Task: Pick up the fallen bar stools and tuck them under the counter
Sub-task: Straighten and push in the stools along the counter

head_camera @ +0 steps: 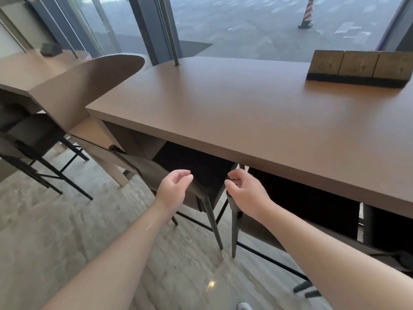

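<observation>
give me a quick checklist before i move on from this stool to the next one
1. Stool upright, feet on floor: ok.
2. Seat tucked under the counter: ok, its rear part still shows past the edge.
3. Left hand free of the stool: ok, open and empty.
4. Right hand released: cannot tell, fingers curl close to the neighbouring stool.
5. Neighbouring stool tucked: ok.
6. Any stool still fallen: cannot tell, none shows in this view.
</observation>
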Demonstrator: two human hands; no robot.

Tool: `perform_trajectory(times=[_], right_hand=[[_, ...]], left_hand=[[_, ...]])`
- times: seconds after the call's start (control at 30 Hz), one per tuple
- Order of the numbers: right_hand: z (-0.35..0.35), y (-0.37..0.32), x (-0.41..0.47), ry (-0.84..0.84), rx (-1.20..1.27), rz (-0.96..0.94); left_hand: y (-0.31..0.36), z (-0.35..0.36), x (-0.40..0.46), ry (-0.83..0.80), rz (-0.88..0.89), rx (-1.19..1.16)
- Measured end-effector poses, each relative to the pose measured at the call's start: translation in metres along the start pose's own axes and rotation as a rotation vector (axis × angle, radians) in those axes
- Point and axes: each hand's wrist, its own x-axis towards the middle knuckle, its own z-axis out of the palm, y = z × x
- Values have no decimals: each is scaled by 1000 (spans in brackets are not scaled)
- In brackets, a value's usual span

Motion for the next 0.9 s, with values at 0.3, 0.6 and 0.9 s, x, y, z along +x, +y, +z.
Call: perform_trajectory(times=[0.3,0.6,0.9], right_hand=[[33,22,14,-29,-450,-29],[45,16,5,-1,-884,57],[50,3,0,38,-872,137]], left_hand=[[-24,-9,46,-85,235,585],[-46,-30,100,-352,658,1084],[-47,-34,109,-387,747,1084]])
